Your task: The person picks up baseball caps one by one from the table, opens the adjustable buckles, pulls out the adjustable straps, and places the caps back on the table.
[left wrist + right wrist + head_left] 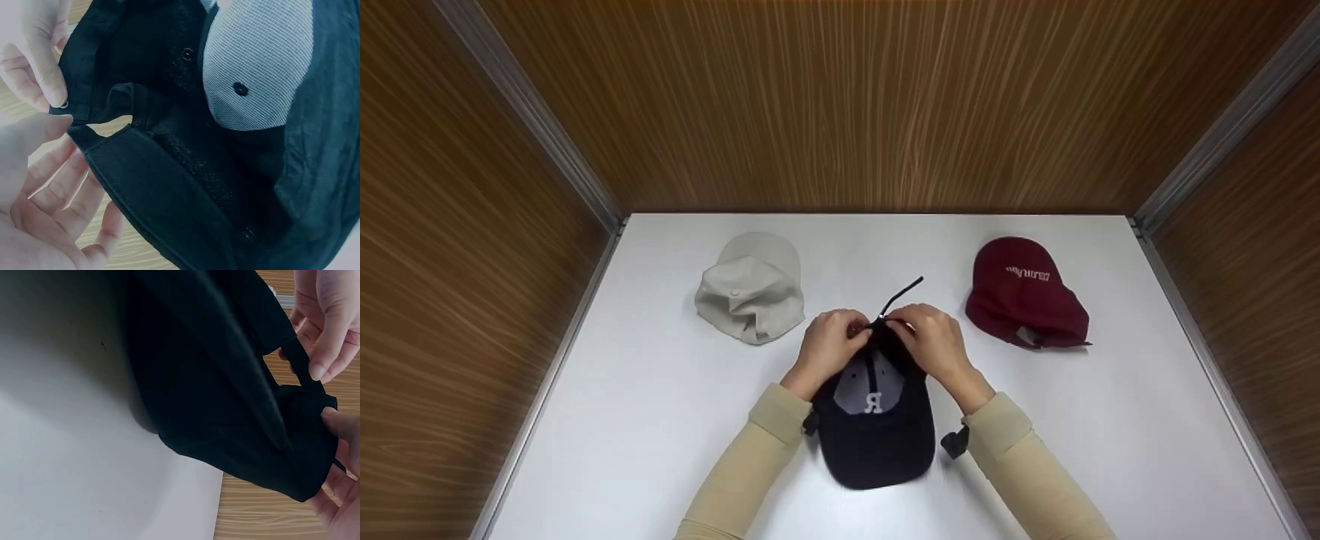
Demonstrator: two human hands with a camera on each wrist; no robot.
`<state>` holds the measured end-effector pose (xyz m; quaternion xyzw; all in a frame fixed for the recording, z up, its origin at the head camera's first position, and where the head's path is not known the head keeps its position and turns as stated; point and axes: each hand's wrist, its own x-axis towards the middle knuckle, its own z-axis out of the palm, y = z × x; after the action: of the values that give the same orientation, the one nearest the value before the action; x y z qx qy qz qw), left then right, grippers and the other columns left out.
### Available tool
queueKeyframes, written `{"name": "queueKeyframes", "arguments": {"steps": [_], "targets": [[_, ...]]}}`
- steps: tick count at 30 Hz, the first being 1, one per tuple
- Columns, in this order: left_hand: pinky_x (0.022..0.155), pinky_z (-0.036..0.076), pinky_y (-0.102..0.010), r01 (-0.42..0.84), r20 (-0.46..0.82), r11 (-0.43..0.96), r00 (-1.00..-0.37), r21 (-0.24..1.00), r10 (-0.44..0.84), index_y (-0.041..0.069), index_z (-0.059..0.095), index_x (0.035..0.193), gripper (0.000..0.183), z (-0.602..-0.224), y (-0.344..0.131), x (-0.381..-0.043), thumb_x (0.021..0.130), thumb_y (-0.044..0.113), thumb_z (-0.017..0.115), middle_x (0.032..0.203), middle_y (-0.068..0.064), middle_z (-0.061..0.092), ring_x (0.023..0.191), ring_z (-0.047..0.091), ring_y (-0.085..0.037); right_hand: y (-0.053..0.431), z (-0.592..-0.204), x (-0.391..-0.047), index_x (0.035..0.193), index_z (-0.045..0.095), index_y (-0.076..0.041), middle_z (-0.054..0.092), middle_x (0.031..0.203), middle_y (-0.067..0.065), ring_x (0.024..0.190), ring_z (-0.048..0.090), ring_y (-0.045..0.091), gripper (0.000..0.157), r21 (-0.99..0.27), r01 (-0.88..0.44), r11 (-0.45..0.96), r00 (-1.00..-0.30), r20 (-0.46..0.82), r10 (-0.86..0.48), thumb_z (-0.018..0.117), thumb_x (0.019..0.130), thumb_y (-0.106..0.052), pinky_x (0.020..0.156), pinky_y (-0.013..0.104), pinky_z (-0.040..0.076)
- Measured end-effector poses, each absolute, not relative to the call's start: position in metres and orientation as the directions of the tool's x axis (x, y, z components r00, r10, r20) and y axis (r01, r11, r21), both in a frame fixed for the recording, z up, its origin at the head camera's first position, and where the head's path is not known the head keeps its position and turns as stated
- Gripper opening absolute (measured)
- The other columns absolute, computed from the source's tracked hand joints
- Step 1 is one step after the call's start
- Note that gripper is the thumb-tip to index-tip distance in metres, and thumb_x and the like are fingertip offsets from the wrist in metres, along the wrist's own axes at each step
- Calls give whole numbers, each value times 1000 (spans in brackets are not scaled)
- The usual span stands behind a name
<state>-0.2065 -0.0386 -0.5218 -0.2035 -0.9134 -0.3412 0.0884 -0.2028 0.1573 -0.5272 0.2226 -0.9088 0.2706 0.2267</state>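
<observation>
White tabletop point(649, 420) below, both hands point(826, 345) point(934, 339) pinch a black cap point(877, 441) bearing a mirrored "R".

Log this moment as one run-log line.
left grip: pinches back strap of black cap; right grip: pinches black cap's back edge; black cap: inside showing; pale cap: table, left; maroon cap: table, right

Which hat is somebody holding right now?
The black cap in the middle: the left hand and right hand hold its back edge. The beige cap and dark red cap lie farther back, untouched.
</observation>
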Motion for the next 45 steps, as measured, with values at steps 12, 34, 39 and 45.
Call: {"name": "queueKeyframes", "arguments": {"steps": [12, 34, 39, 45], "targets": [[67, 50, -34, 465, 370, 714, -879, 524, 301, 11, 74, 82, 5, -525, -40, -207, 85, 14, 71, 78, 2, 68, 71, 63, -17, 157, -528, -202, 88, 76, -10, 73, 86, 4, 79, 69, 24, 5, -345, -536, 771, -785, 540, -304, 77, 83, -11, 64, 42, 54], [64, 50, -32, 471, 454, 696, -861, 542, 230, 11, 70, 76, 4, -520, -59, -204, 80, 10, 70, 75, 3, 67, 67, 65, -16, 164, -535, -207, 82, 76, -7, 72, 77, 5, 66, 68, 25, 7, -358, -483, 799, -740, 654, -154, 78, 75, -7, 55, 41, 52], [64, 50, -32, 446, 461, 691, -869, 569, 181, 10, 71, 77, 4, -516, -65, -204, 81, 10, 69, 76, 2, 67, 67, 65, -16, 165, -535, -208, 82, 77, -8, 73, 76, 5, 66, 69, 23, 7, -388, -455, 801, -742, 662, -101, 78, 75, -7, 56, 40, 52], [63, 50, -34, 383, 437, 696, -893, 608, 109, 9, 67, 81, 7, -514, -69, -205, 87, 12, 66, 77, 1, 66, 68, 65, -16, 167, -536, -208, 82, 78, -9, 73, 77, 5, 65, 69, 23, 7, -422, -416, 806, -751, 659, -43, 78, 75, -8, 53, 42, 51]]}}
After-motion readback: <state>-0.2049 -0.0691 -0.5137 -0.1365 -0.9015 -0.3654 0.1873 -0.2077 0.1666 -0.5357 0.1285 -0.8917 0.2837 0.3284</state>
